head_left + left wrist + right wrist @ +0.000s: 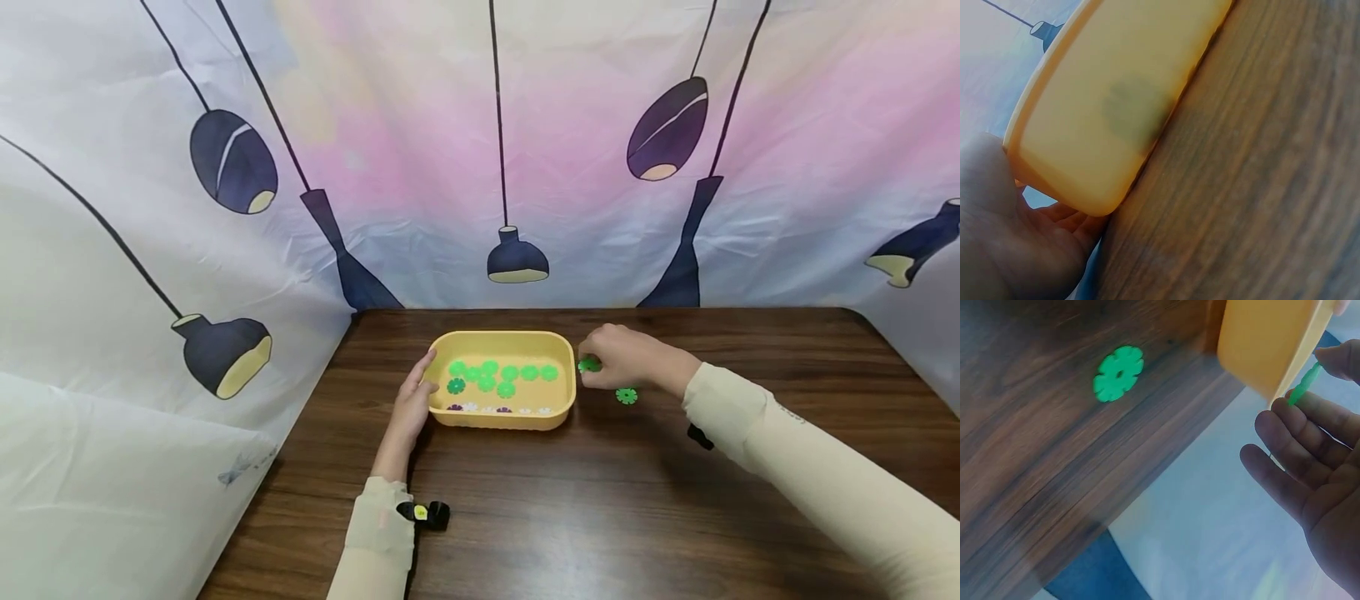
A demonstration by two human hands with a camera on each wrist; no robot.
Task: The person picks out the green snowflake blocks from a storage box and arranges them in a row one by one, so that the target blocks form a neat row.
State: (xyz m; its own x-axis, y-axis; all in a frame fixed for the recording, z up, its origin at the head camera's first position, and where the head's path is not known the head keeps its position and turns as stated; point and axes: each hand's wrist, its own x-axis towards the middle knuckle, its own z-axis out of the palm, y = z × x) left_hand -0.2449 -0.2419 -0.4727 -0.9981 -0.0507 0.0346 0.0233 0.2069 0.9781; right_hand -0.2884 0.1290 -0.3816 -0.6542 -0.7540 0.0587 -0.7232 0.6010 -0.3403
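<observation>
Backdrop (420, 125): a pastel cloth printed with dark hanging lamps, behind a dark wood-grain table (525, 517).

Head view: I log one yellow tray (501, 422) on the table, between the two hands. Contents: several light green discs (506, 389), one darker green disc (456, 386), plus white pieces (470, 407) and purple pieces (504, 410) along the near wall. Left hand (407, 408): grips the tray's left end, thumb at the rim. Right hand (621, 354): just beside the tray's right end, pinching a green disc (589, 365). One loose green disc (626, 396): on the table, near that hand.

Left wrist view: I record the tray's outer wall, thumb at its rim, other fingers beneath; a blurred dark shape shows through the plastic.

Right wrist view: I find the pinched disc edge-on between thumb and fingertips, remaining fingers spread apart; the loose disc lies flat, notched, with a central hole.
</observation>
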